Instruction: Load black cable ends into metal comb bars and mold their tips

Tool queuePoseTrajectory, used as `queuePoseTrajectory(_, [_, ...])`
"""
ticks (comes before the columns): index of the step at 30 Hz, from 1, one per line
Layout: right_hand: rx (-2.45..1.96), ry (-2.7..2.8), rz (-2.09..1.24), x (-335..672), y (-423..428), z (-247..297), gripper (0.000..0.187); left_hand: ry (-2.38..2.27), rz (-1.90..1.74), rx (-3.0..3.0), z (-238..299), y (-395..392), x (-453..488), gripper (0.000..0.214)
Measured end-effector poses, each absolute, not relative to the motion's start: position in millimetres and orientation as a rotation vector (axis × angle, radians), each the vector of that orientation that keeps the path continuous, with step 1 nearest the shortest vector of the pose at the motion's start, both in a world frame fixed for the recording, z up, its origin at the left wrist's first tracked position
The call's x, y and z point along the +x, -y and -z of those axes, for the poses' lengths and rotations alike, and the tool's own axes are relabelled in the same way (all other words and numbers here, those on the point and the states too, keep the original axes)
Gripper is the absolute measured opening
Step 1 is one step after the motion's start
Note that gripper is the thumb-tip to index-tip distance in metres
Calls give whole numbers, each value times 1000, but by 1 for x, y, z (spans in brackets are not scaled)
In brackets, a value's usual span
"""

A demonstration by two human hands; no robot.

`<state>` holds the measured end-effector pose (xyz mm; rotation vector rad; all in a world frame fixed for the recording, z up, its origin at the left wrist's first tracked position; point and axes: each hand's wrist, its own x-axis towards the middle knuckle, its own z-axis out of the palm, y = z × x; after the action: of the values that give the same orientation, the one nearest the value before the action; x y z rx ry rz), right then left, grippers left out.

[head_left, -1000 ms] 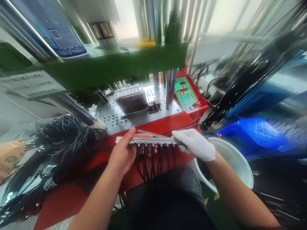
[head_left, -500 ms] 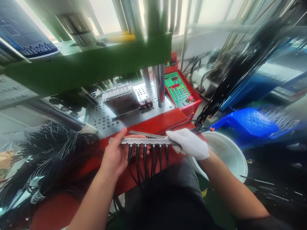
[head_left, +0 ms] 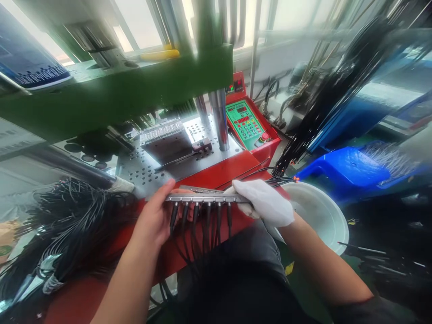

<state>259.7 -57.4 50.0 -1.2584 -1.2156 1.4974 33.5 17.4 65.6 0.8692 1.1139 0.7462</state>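
Observation:
A long metal bar [head_left: 205, 198] lies level across both my hands above the red table [head_left: 232, 168]. Several black cables [head_left: 209, 216] hang down from its near side. My bare left hand [head_left: 158, 211] grips the bar's left end, thumb up and fingers curled underneath. Over the right end, my right hand [head_left: 265, 202] in a white glove is closed. Behind this bar a second thin metal strip [head_left: 194, 189] shows in part, and I cannot tell whether the two touch.
A green press [head_left: 145, 90] stands ahead, with a metal mould block [head_left: 167, 141] on its perforated plate. The red control box [head_left: 249, 121] is beside it. Bundled black cables [head_left: 77, 211] lie at left. On the right are a white bucket [head_left: 332, 216] and a blue bin [head_left: 351, 168].
The bar has shifted slightly left and a little down in view, with my left hand moving the same way. Both hands keep their hold. The whole scene has shifted slightly left too.

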Motion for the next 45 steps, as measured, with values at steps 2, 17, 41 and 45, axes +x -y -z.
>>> queuePoseTrajectory(2, [-1277, 1209, -1503, 259, 58, -50, 50, -1157, -756, 848, -61, -20, 35, 38])
queuePoseTrajectory(17, [-1192, 1228, -1289, 263, 62, -44, 48, -1086, -856, 1010, -69, -20, 18, 33])
queuePoseTrajectory(41, [-1226, 1182, -1377, 266, 61, -53, 45, -1135, -774, 927, -64, -26, 20, 28])
queuePoseTrajectory(45, [-1230, 895, -1305, 267, 52, -41, 51, -1042, -910, 1255, -75, 12, 2, 32])
